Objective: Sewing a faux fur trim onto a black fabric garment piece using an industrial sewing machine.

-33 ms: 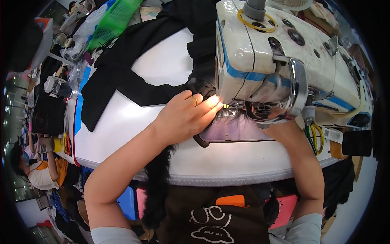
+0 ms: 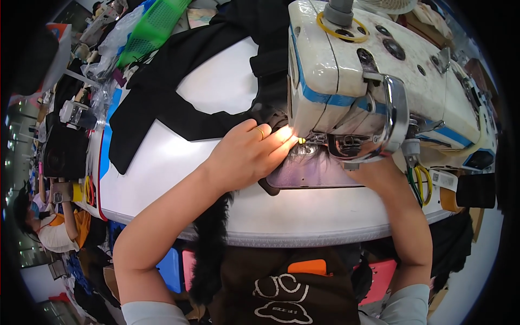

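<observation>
My left hand (image 2: 252,154) is at the lit needle area of a white sewing machine (image 2: 330,70), its fingers bent and pressed together on dark material (image 2: 271,116). A fuzzy black fur strip (image 2: 211,241) hangs from under this hand over the table's front edge. My right hand (image 2: 368,165) reaches behind the machine's chrome guard (image 2: 394,119) at the metal bed plate (image 2: 314,173); its fingers are mostly hidden. Black cut fabric (image 2: 135,130) spreads across the white table (image 2: 151,200), to the left of and behind my left hand.
A green plastic basket (image 2: 143,35) and clear bags are at the back left. Scissors (image 2: 420,181) and a tape roll (image 2: 449,197) lie at the right. A co-worker (image 2: 59,233) sits at the far left. Blue (image 2: 168,268) and pink (image 2: 379,276) plastic items are below the table.
</observation>
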